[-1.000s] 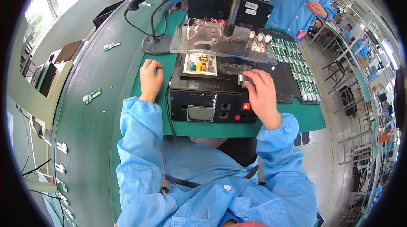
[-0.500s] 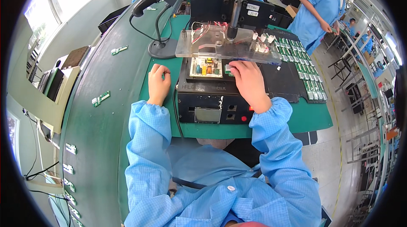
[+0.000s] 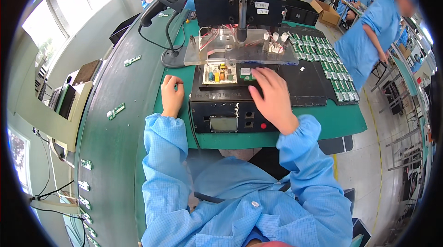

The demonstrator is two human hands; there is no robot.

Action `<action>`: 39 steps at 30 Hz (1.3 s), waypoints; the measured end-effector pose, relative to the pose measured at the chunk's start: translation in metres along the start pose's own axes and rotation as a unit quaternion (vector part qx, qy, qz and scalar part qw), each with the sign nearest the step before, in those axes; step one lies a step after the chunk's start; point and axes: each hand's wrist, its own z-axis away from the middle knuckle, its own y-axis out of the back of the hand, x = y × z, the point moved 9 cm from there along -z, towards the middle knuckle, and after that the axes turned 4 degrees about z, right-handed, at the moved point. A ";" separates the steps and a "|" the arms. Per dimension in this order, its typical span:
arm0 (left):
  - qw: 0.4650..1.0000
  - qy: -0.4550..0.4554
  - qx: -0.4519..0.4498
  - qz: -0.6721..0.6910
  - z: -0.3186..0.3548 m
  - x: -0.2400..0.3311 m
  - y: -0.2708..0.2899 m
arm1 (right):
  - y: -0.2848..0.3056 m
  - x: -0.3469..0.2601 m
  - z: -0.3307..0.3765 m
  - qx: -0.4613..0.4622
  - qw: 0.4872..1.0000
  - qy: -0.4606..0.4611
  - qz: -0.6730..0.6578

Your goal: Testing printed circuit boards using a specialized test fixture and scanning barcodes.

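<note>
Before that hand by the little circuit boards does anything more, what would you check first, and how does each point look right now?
1. Right hand over the fixture's black top, fingertips at the small green board: ok.
2. Whether those fingers actually grip the green board: cannot tell, the hand hides it.
3. Yellowish circuit board lying flat in its seat: ok.
4. Clear plate raised above the boards, not pressing on them: ok.
5. Left hand resting on the green mat beside the fixture, away from the plate: ok.
</note>
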 end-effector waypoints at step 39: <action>0.965 -0.237 -0.029 0.105 -0.060 0.262 -0.035 | 0.069 0.149 0.122 -0.062 0.977 -0.195 -0.065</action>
